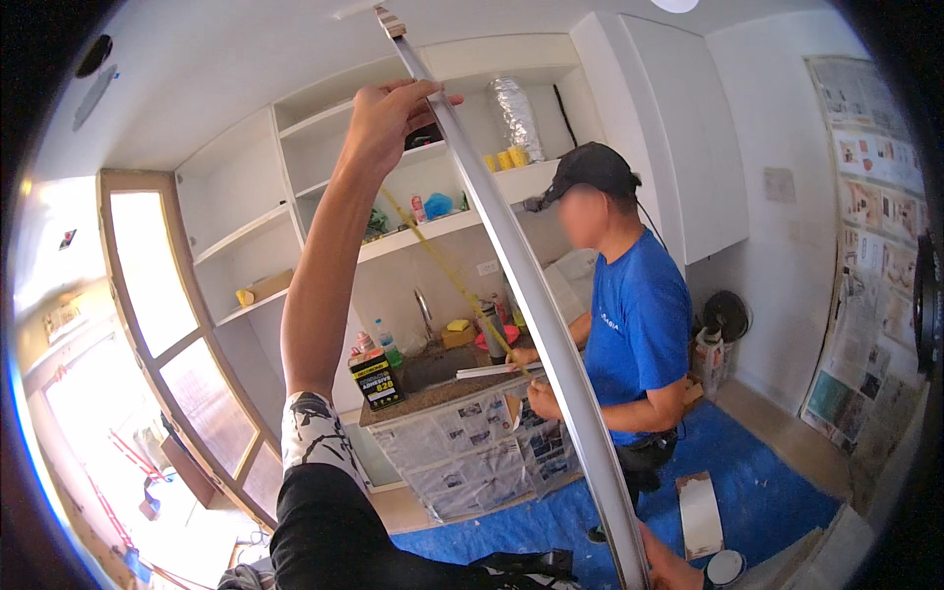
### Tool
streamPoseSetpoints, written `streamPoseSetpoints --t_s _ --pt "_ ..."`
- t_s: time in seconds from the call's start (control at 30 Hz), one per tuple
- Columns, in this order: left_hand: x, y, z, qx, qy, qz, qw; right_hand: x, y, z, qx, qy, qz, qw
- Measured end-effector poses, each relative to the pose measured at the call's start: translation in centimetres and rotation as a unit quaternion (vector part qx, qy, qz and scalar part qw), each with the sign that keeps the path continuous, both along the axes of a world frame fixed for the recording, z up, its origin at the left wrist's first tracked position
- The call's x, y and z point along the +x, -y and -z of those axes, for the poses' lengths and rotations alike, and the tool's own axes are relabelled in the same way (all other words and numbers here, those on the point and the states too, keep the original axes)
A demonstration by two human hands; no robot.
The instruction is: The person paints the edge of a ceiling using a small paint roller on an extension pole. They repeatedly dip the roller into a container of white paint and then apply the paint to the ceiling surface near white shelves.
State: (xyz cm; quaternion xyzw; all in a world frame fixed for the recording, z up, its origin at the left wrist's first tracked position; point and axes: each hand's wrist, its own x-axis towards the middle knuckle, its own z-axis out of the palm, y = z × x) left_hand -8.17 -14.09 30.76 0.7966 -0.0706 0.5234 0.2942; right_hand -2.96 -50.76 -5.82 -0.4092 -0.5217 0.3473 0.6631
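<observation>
In the head view, my left hand (393, 110) clamps the upper part of a long, narrow, white-and-grey, plastic-looking strip (536, 295) slanting in front of me toward my partly hidden right hand (669, 560), whose grip I cannot tell. I judge it light, slightly whippy and best held near both ends; it looks smooth, faintly shiny and brownish at its top.

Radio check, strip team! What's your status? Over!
Left hand gripping long, narrow white strip up high. Right hand low beside it, partly hidden. Blue-shirted co-worker beyond strip.
</observation>
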Motion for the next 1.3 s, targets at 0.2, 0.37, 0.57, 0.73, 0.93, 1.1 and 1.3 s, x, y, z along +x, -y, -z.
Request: streamPoseSetpoints --t_s 0.2,0.37,0.57,0.73,0.93,1.1,1.3 --pt "1.2 -7.6 -1.8 -0.026 0.005 -0.003 1.000 1.4 -6.7 -3.0 -0.003 -0.039 -0.064 0.997" --pt "3.3 -14.6 -3.7 -0.071 0.027 -0.009 0.997 2.6 -14.0 -5.6 0.038 -0.015 -0.072 0.997" --pt "5.3 -22.6 -6.9 -0.162 0.023 -0.058 0.985 3.5 -21.2 -8.9 0.000 -0.033 -0.101 0.994" --pt "6.4 -26.9 -8.3 -0.188 0.032 -0.075 0.979 4.0 -25.1 -10.2 0.029 -0.046 -0.125 0.991" --pt "7.1 -27.9 -8.6 -0.202 0.031 -0.093 0.975 4.6 -26.1 -10.5 0.031 -0.057 -0.133 0.989" --pt "6.4 -23.4 -7.7 -0.188 0.060 -0.081 0.977 4.8 -22.7 -9.5 0.023 -0.067 -0.138 0.988" --pt "4.5 -12.9 -4.6 -0.104 0.048 -0.021 0.993 4.4 -12.9 -4.7 0.088 -0.018 -0.101 0.991"
